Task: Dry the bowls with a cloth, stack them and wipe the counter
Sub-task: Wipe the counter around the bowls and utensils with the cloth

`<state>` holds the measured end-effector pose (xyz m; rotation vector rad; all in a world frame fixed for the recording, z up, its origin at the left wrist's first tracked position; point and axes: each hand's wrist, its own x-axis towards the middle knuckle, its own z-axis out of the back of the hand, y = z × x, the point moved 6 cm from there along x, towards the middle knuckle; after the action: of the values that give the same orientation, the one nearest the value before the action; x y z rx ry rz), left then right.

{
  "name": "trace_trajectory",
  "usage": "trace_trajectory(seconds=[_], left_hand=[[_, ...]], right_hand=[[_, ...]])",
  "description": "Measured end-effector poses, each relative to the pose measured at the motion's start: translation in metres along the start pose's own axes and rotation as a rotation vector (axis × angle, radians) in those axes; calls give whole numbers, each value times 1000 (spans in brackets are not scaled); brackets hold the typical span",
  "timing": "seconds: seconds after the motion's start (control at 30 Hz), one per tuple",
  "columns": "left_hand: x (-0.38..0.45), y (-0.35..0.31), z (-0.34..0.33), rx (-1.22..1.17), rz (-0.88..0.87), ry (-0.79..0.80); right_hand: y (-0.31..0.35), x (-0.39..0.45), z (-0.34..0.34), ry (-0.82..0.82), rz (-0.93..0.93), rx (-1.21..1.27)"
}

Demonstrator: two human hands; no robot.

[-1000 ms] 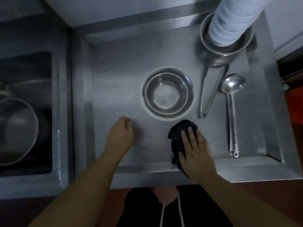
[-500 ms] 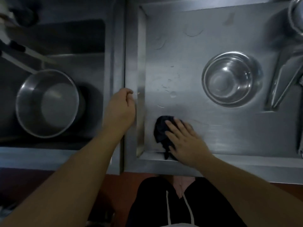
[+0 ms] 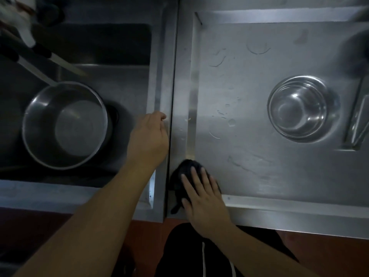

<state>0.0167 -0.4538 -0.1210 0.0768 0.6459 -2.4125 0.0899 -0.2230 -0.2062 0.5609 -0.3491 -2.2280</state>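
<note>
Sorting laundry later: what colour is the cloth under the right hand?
Black or very dark cloth, plain, seen in the head view.

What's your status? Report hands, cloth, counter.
Right hand flat, pressing dark cloth at counter's near-left corner. Left hand loosely curled, holding nothing, over sink rim. Stacked bowls on counter. Water marks remain ahead.

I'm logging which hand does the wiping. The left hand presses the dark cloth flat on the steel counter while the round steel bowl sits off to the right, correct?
Not quite: the head view shows the right hand pressing the dark cloth flat on the steel counter. The left hand holds nothing, at the counter's left edge. The round steel bowl does sit off to the right.
</note>
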Motion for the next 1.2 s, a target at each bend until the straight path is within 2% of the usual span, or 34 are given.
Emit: trace_trajectory(seconds=[0.13,0.3,0.4,0.5,0.67,0.8,0.9,1.07,1.2], left_hand=[[-5,6,1,0,-9,-20],[-6,4,0,65,-60,-8],[-3,-3,2,93,-104,1],[1,-13,4,106,-131,7],[11,-26,3,122,-124,36],[9,-43,-4,94,-132,42],[4,-59,-15,123,-172,70],[2,-72,-35,122,-148,138],[0,-78,-48,110,-158,147]], right_hand=[[7,50,7,-80,27,-3],[-21,169,58,-158,-1,26],[-38,229,85,-152,-39,41],[-48,256,100,-123,-44,52],[-34,194,77,-146,-62,84],[-16,108,37,-112,16,63],[-12,54,17,-45,145,-6],[-53,-13,18,12,235,-165],[-74,-12,23,7,359,-198]])
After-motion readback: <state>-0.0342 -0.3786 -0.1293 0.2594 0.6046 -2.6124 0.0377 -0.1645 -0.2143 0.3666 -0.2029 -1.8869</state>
